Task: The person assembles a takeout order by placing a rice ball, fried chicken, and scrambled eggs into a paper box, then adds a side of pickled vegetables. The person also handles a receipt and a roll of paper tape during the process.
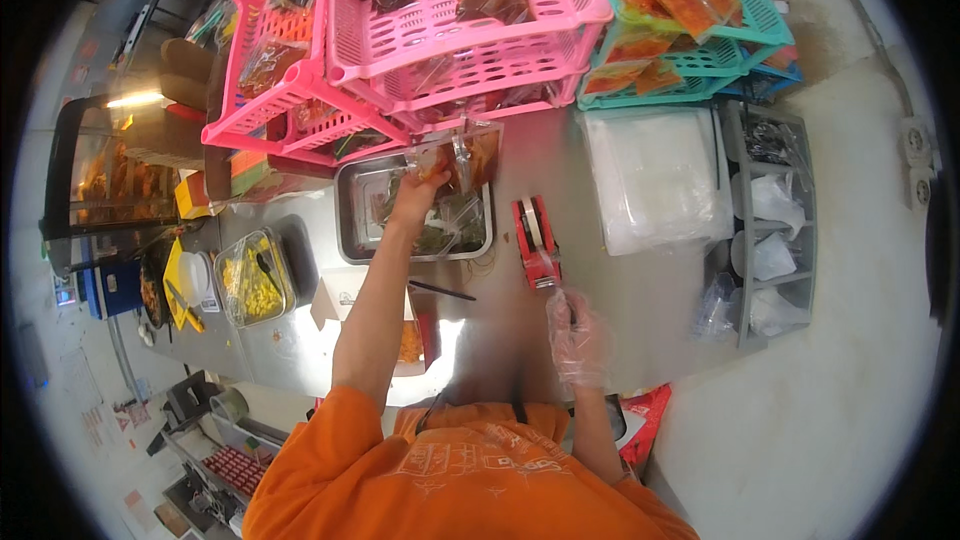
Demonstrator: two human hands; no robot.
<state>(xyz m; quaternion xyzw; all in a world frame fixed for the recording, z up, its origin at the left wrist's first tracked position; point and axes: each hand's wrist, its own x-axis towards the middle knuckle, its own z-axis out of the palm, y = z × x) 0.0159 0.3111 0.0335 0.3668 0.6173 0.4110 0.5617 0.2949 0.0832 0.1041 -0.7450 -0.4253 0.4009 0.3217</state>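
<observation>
My bare left hand (426,193) grips a small clear plastic bag of reddish-brown sauce (480,154) above the far side of a steel tray (489,240). A second bagged portion seems to hang beside it. Clear bags with dark green contents (450,225) lie in the tray, partly behind my forearm. My right hand (579,337), in a clear plastic glove, is low over the steel counter with its fingers curled. Just beyond its fingertips stands a red tape dispenser (534,244) with a roll of tape; I cannot tell whether they touch.
Pink baskets (480,37) and teal baskets (675,94) of sauce bags are stacked behind. On the right lie clear plastic bags (652,180) and a grey compartment organizer (776,229). A glass dish of yellow food (259,281), an open box (352,292) and a black stick (442,289) are left.
</observation>
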